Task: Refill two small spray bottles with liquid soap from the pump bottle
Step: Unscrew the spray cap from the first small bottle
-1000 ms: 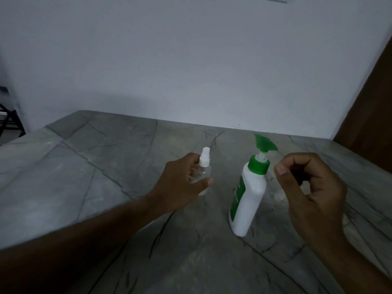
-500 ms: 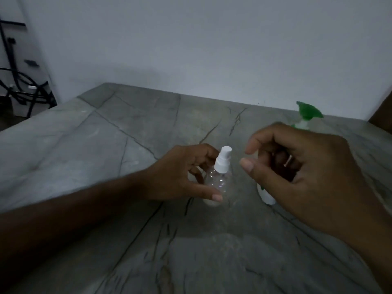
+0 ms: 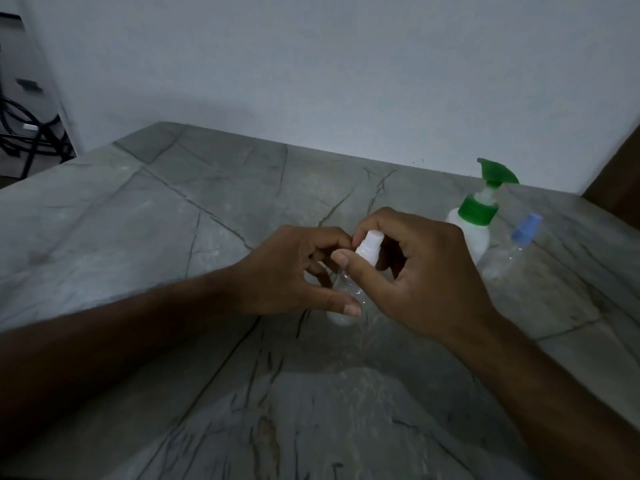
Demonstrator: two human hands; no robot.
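While the small clear spray bottle (image 3: pixel 349 289) stands upright on the grey stone worktop (image 3: pixel 138 237) near its middle, I hold it with both hands. My left hand (image 3: pixel 294 271) wraps its grip around the clear body, thumb low on the near side and fingers curled round the far side. My right hand (image 3: pixel 415 278) comes in from the right and pinches the white spray cap (image 3: pixel 369 247) at the top, thumb on the near side and fingers curved over the far side. The base of the bottle touches the worktop just below my left thumb.

Behind my right hand, farther back and to the right, stands the white pump bottle (image 3: pixel 476 233) with its green collar and green pump head, upright and apart from my fingers. Just beside it on the right stands a second small clear bottle (image 3: pixel 502 258) with a blue cap, also upright. A pale wall (image 3: pixel 311 81) rises behind the worktop, with dark cables (image 3: pixel 24 133) at the far left.
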